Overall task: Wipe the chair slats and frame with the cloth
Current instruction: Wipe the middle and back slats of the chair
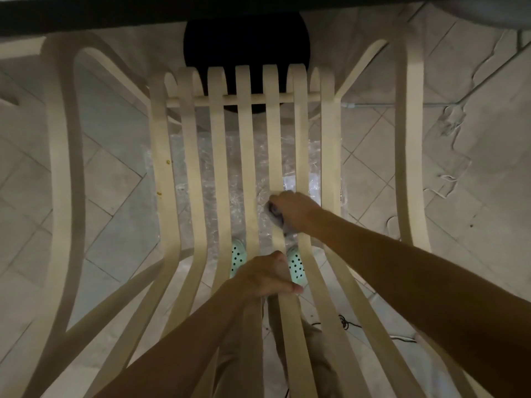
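Observation:
A pale wooden chair fills the view, with several long curved slats point(217, 168) running away from me to a cross rail point(201, 101), and bent armrest loops point(61, 156) on both sides. My right hand point(294, 209) is closed on a small grey cloth point(274, 215) and presses it against a slat right of centre, about halfway along. My left hand point(263, 278) grips a central slat nearer to me, fingers wrapped around it. Most of the cloth is hidden under my right hand.
Crinkled clear plastic sheeting point(238, 179) lies on the tiled floor under the chair. My feet in mint clogs point(296, 267) show between the slats. A dark round object point(247, 38) stands beyond the chair. Thin cables point(347, 323) trail on the floor at right.

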Tool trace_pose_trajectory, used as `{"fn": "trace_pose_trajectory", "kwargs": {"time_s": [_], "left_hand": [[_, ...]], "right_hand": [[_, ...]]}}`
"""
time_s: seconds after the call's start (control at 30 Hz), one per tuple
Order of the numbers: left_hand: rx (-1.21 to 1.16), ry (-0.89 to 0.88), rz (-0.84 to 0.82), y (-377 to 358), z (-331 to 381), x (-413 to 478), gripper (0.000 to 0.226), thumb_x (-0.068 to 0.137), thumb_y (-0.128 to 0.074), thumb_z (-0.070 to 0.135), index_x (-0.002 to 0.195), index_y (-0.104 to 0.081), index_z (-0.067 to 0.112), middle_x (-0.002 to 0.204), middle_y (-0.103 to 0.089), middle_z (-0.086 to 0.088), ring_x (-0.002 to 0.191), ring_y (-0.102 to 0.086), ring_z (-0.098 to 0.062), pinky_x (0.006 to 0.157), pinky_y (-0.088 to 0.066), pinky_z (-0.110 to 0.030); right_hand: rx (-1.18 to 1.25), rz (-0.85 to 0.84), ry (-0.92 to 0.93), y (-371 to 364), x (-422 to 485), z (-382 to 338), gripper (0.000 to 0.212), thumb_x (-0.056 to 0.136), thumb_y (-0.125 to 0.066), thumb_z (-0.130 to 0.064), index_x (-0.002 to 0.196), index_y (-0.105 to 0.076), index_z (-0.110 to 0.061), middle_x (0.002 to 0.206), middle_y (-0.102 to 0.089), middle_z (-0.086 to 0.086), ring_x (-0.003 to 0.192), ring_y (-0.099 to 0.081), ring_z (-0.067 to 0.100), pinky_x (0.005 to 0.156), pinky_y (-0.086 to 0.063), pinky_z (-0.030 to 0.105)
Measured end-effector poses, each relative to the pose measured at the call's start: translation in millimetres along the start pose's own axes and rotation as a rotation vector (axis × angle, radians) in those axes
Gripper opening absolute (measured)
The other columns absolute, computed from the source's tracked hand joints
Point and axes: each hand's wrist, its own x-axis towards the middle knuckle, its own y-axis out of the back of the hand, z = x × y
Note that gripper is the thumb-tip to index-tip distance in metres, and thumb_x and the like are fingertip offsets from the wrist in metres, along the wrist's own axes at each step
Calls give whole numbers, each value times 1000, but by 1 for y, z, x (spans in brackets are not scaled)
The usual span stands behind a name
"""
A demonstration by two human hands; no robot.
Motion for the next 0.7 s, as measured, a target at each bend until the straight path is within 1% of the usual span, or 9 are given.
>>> {"fn": "trace_pose_trajectory", "kwargs": {"time_s": [0.03, 0.1, 0.17, 0.27, 0.33, 0.4, 0.53, 0.63, 0.7], "left_hand": [[-21, 5, 1, -1, -2, 1, 72, 73, -73, 55, 131, -45, 22, 126, -58, 1, 110, -56, -20, 95, -47, -40], [-43, 8, 7, -2, -4, 2, 74, 70, -74, 56, 131, -44, 25, 125, -58, 2, 110, -55, -19, 94, -47, -40], [-62, 10, 8, -3, -6, 5, 78, 69, -75, 57, 133, -42, 27, 126, -58, 3, 111, -56, -19, 95, -48, -40], [-101, 5, 9, -2, -11, 9, 81, 67, -75, 58, 135, -41, 29, 127, -58, 4, 109, -57, -18, 94, -49, -40], [-108, -3, 6, -4, -13, 10, 82, 67, -75, 59, 135, -41, 29, 127, -58, 4, 109, -58, -18, 95, -49, -41], [-97, 7, 1, -6, -14, 10, 83, 67, -74, 60, 136, -40, 31, 128, -58, 5, 111, -58, -19, 96, -48, -42], [-75, 24, -1, -7, -18, 17, 91, 62, -72, 68, 138, -36, 35, 129, -58, 4, 113, -57, -21, 95, -48, -44], [-55, 31, -4, -7, -16, 15, 92, 62, -71, 69, 139, -36, 34, 133, -56, 5, 117, -55, -21, 97, -46, -45], [-59, 41, 3, -6, -15, 13, 93, 60, -71, 70, 139, -36, 34, 137, -53, 6, 120, -53, -20, 99, -44, -45]], "right_hand": [[10, 13, -4, 12, 3, 1, 34, 64, -78, -9, 80, -51, -22, 86, -64, 0, 79, -65, 19, 71, -52, 28], [-15, 58, -16, 36, 11, 0, 51, 59, -86, -13, 100, -55, -16, 99, -63, 2, 88, -63, 19, 75, -49, 28], [-41, 105, -27, 59, 20, 1, 58, 61, -86, -15, 109, -55, -13, 107, -62, 5, 92, -62, 21, 78, -49, 29], [3, 200, -65, 94, 37, 3, 45, 80, -73, -12, 120, -52, -8, 113, -59, 12, 90, -60, 21, 80, -52, 29], [-2, 341, -84, 118, 53, 6, 39, 91, -59, -10, 127, -46, -6, 118, -55, 18, 101, -60, 31, 88, -52, 39], [-48, 448, -114, 139, 71, 13, 40, 92, -53, -8, 131, -43, -4, 122, -52, 22, 109, -56, 39, 90, -48, 44], [-67, 526, -154, 175, 79, 29, 47, 93, -53, -14, 137, -38, -8, 124, -50, 21, 106, -57, 39, 82, -49, 41], [-70, 548, -197, 178, 66, 54, 39, 95, -49, -19, 132, -41, -8, 113, -53, 17, 98, -56, 32, 78, -41, 35], [-120, 548, -239, 170, 54, 69, 38, 91, -53, -17, 126, -44, -7, 114, -52, 20, 102, -56, 37, 80, -43, 40]]}}
